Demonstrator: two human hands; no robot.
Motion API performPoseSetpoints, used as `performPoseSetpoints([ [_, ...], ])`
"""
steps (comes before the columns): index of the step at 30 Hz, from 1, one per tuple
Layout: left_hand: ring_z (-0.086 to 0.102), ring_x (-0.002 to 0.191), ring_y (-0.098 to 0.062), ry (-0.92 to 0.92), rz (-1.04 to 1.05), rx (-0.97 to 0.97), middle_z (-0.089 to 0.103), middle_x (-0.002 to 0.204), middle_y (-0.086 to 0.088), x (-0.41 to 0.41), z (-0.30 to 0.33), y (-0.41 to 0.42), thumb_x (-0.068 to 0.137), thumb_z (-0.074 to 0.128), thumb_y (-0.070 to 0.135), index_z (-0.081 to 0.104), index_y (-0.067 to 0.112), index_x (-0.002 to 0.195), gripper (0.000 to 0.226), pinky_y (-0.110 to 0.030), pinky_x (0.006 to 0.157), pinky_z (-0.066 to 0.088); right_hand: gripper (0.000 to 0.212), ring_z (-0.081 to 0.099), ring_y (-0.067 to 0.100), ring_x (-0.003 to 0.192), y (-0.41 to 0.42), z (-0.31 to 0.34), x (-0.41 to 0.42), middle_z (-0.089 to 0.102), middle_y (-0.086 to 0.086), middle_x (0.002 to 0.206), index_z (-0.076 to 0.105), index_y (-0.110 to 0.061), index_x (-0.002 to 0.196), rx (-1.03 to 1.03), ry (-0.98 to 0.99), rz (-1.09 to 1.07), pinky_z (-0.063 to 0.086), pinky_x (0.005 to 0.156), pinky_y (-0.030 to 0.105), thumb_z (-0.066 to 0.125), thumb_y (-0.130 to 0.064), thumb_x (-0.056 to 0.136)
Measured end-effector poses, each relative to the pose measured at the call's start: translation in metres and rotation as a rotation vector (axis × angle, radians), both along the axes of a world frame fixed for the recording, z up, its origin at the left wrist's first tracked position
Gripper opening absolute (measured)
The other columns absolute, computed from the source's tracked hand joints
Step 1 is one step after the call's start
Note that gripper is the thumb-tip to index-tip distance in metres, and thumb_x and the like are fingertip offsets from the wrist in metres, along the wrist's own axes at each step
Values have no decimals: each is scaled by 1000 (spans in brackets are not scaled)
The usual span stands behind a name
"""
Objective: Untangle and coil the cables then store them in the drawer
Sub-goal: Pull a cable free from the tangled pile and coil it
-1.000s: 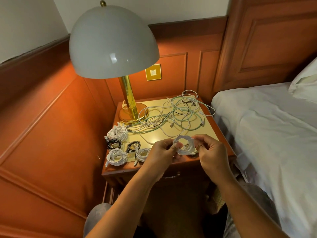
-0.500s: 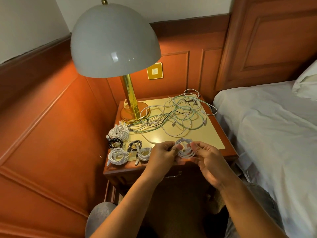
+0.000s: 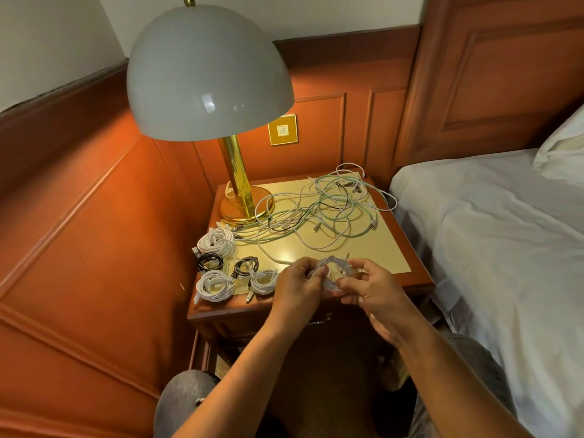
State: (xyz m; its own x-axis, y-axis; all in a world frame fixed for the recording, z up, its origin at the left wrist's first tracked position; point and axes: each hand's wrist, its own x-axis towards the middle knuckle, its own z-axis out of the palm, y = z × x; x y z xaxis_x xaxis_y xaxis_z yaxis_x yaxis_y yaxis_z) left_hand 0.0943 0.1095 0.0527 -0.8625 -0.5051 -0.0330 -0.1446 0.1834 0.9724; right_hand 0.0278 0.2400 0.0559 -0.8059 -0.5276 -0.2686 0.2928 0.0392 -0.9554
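Head view, looking down over a bedside table (image 3: 388, 248): left hand (image 3: 295, 287) and right hand (image 3: 373, 292) both pinching a small white cable coil (image 3: 331, 270), fingers curled round its loops, holding it just above the table's front edge. Left hand gripping the coil's left side, right hand gripping its right and lower side, a short end with a plug sticking up from the top of the coil.

Lying on the left part of the tabletop, five finished bundles: a large white one (image 3: 217, 241) nearest the lamp base, a black one (image 3: 209, 260) just in front of it, another white one (image 3: 215, 284) at the front corner, a second black one (image 3: 246, 266) and a smaller white one (image 3: 264, 281) just beside the left hand.

Sprawling across the back and middle of the table, a loose tangle of cables (image 3: 319, 210), white, pale green and black strands crossing one another, one loop hanging over the right edge toward the bed (image 3: 493, 235).

Standing at the table's back left corner, a brass lamp (image 3: 208, 77) with a pale dome shade. Showing below the tabletop between the wrists, part of a drawer handle (image 3: 319, 320).
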Motion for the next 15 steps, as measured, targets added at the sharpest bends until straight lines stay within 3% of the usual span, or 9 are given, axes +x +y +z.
performPoseSetpoints([
  [3,67,75,-8,14,-25,68,68,86,-2,1,1,0,95,59,16,65,10,101,11,-32,72,58,30,71,21,86,2,-5,2,68,12,100,55,-19,113,-6,116,-85,52,68,25,67,-8,89],
  [7,65,89,-15,-47,-33,29,69,97,-3,-2,-7,2,94,61,20,66,15,106,14,-33,80,53,18,70,17,84,4,-18,7,70,8,94,61,-15,105,-32,191,-191,53,67,22,68,-10,89],
  [12,65,91,-19,-128,-35,-41,69,93,-4,-17,-21,20,91,62,21,68,14,95,10,-42,87,53,14,69,16,82,14,-33,-1,71,6,92,65,-17,100,48,210,-319,53,63,19,66,-7,89],
  [15,64,86,-13,-116,-31,-188,70,88,-1,-38,-23,31,91,63,23,72,14,94,13,-39,83,53,15,68,16,86,21,-35,-19,70,3,94,65,-21,97,115,228,-362,55,68,24,67,-8,89],
])
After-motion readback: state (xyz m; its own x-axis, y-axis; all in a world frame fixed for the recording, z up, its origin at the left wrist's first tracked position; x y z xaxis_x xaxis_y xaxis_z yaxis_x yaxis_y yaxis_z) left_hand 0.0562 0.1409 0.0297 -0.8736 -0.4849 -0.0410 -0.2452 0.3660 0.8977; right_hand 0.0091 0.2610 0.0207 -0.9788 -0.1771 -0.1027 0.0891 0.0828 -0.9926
